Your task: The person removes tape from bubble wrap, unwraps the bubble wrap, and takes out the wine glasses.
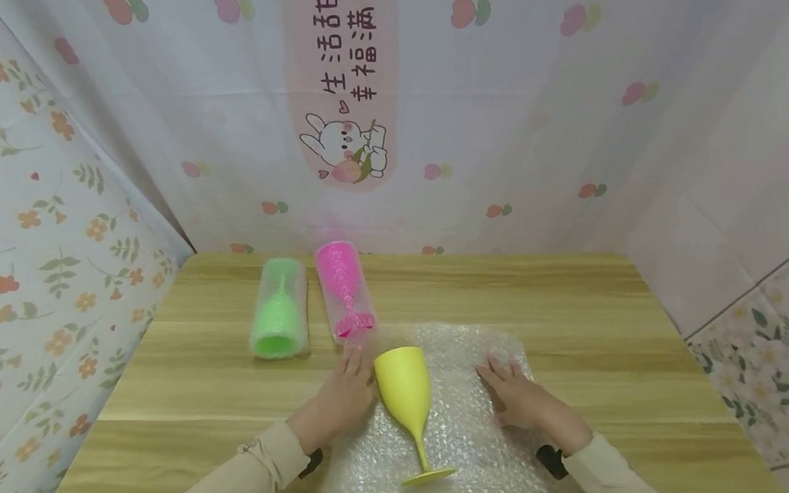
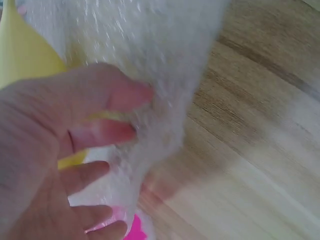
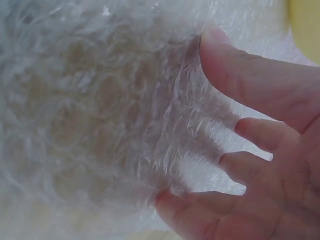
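Squarely at the near side of the wood-grain table (image 1: pixel 582 293), your light sleeves (image 1: pixel 231 476) reached in from left and right, a dark piece showing at each wrist. Between your hands lay the yellow goblet (image 1: pixel 405 390), on its side on a sheet of clear bubble wrap (image 1: pixel 470 428), its round foot toward the near edge and its bowl pointing to the far side, closer to your left hand than to your right.

Your left hand (image 1: pixel 343 400) was released, its fingers extended and its thumb and index fingertip apart, meeting the left part of the sheet just beside the goblet's bowl. Your right hand (image 1: pixel 521 400) was likewise released, fingers spread against the right part of the wrap, well apart from the yellow cup.

Farther off, left of centre, two goblets stretched out in bubble wrap of their own: a green goblet (image 1: pixel 278 311), mouth to the near side, and, on its right, a pink goblet (image 1: pixel 344 282), foot to the near side, close to your left fingertips. Behind the table hung a pale curtain (image 1: pixel 537 109) bearing a cartoon rabbit (image 1: pixel 343 145), with a flowered cloth (image 1: pixel 14 170) at left.
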`<state>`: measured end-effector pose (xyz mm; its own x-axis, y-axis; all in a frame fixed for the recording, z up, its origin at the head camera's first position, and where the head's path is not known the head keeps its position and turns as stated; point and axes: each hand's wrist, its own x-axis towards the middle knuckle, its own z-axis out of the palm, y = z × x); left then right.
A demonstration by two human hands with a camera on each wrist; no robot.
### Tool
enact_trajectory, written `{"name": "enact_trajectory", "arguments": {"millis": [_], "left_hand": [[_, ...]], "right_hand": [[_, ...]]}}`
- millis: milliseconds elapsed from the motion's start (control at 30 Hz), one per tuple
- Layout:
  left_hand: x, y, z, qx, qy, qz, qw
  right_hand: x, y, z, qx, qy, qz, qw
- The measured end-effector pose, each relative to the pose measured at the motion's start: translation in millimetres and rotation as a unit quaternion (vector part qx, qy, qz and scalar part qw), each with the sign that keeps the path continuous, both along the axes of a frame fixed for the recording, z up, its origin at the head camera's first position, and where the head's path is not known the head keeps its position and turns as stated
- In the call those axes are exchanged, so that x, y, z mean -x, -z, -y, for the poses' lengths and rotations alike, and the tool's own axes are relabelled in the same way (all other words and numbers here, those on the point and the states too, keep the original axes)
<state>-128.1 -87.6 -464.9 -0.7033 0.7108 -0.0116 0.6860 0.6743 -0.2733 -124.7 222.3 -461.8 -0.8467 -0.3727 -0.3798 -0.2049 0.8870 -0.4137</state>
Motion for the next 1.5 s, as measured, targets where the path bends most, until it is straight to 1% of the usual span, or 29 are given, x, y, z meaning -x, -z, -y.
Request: {"name": "enact_trajectory", "arguments": {"millis": [67, 100, 133, 167, 233, 300, 333, 400, 467, 500, 600, 700, 800, 900, 967, 1000, 1067, 1100, 1133, 1167, 1200, 1233, 1267, 1333, 1367, 1400, 1433, 1467, 1500], "left_hand": [[2.6, -0.9, 2.5, -0.036, 0.005, 0.068, 0.9970], [4.0, -0.8, 3.9, -0.053, 0.002, 0.107, 0.9928], [5.6, -0.4, 5.3, -0.069, -0.005, 0.146, 0.9868], [7.4, 0.7, 6.8, -0.085, -0.018, 0.185, 0.9789], [10.4, 2.7, 10.2, -0.117, -0.048, 0.245, 0.9614], [12.4, 4.2, 13.6, -0.147, -0.085, 0.289, 0.9422], [13.1, 4.7, 15.3, -0.159, -0.100, 0.301, 0.9349], [13.8, 5.2, 18.7, -0.179, -0.122, 0.315, 0.9239], [14.2, 5.6, 21.9, -0.184, -0.135, 0.323, 0.9182], [14.4, 5.7, 23.3, -0.185, -0.137, 0.325, 0.9172], [15.2, 6.4, 26.4, -0.174, -0.125, 0.324, 0.9216], [16.2, 8.0, 27.8, -0.175, -0.119, 0.320, 0.9236], [14.4, 9.3, 23.1, -0.186, -0.121, 0.313, 0.9235], [5.3, 6.2, 11.2, -0.195, -0.133, 0.305, 0.9225], [-5.4, 0.1, 1.0, -0.198, -0.149, 0.293, 0.9236], [-11.6, -4.3, -3.9, -0.196, -0.161, 0.291, 0.9226], [-24.5, -12.1, -10.8, -0.204, -0.173, 0.297, 0.9165], [-30.7, -14.5, -13.2, -0.217, -0.175, 0.307, 0.9097], [-36.6, -16.1, -15.7, -0.244, -0.177, 0.335, 0.8925], [-42.0, -16.4, -18.2, -0.273, -0.178, 0.372, 0.8693], [-46.2, -14.2, -20.2, -0.305, -0.177, 0.414, 0.8395], [-49.7, -10.5, -22.2, -0.341, -0.171, 0.460, 0.8022], [-53.0, -5.8, -25.1, -0.380, -0.171, 0.509, 0.7535], [-58.1, 5.2, -32.5, -0.439, -0.189, 0.592, 0.6491], [-59.7, 11.5, -36.3, -0.459, -0.193, 0.622, 0.6042], [-61.0, 17.6, -39.9, -0.475, -0.199, 0.646, 0.5629], [-62.7, 22.9, -43.5, -0.490, -0.205, 0.663, 0.5267], [-64.3, 27.4, -46.8, -0.505, -0.213, 0.675, 0.4943], [-65.3, 31.2, -49.7, -0.515, -0.216, 0.681, 0.4739]], "right_hand": [[-1.0, -0.3, -4, 0.007, 0.001, 0.008, 0.9999], [-1.3, -0.4, -5, 0.010, 0.002, 0.012, 0.9999], [-1.2, -0.7, -6, 0.014, 0.001, 0.014, 0.9998], [-1.1, -1.5, -7, 0.017, -0.003, 0.015, 0.9997], [-0.4, -2.4, -9, 0.020, -0.012, 0.018, 0.9996], [0.1, -3.1, -10, 0.017, -0.017, 0.022, 0.9995], [0.2, -3.3, -10, 0.015, -0.019, 0.022, 0.9994], [0.4, -3.6, -11, 0.010, -0.021, 0.021, 0.9995], [0.5, -3.6, -11, 0.012, -0.019, 0.016, 0.9996], [0.7, -3.6, -11, 0.015, -0.017, 0.013, 0.9997], [1.0, -4.4, -11, 0.021, -0.010, 0.011, 0.9997], [1.0, -4.3, -10, 0.013, 0.001, 0.008, 0.9999], [0.4, -4.1, -8, -0.004, 0.007, -0.003, 1.0000], [-0.6, -3.4, -6, -0.017, 0.004, -0.011, 0.9998], [-1.7, -2.5, -5, -0.026, 0.001, -0.013, 0.9996], [-2.0, -2.2, -4, -0.030, -0.001, -0.014, 0.9994], [-2.2, -1.3, -3, -0.036, -0.003, -0.019, 0.9992], [-2.5, -0.8, -3, -0.036, -0.001, -0.021, 0.9991], [-2.8, -0.3, -3, -0.038, 0.001, -0.021, 0.9991], [-3.1, -0.1, -3, -0.038, 0.003, -0.020, 0.9990], [-3.1, 0.0, -4, -0.037, 0.006, -0.020, 0.9991], [-3.3, 0.3, -4, -0.035, 0.009, -0.019, 0.9992], [-3.2, 0.3, -4, -0.032, 0.010, -0.020, 0.9993], [-2.7, 0.5, -5, -0.028, 0.009, -0.022, 0.9993], [-2.6, 0.4, -5, -0.025, 0.010, -0.024, 0.9994], [-2.4, 0.2, -5, -0.021, 0.009, -0.025, 0.9994], [-2.5, 0.2, -5, -0.018, 0.010, -0.024, 0.9995], [-2.3, 0.4, -5, -0.018, 0.009, -0.026, 0.9995], [-2.3, 0.6, -6, -0.017, 0.011, -0.024, 0.9995]]}}
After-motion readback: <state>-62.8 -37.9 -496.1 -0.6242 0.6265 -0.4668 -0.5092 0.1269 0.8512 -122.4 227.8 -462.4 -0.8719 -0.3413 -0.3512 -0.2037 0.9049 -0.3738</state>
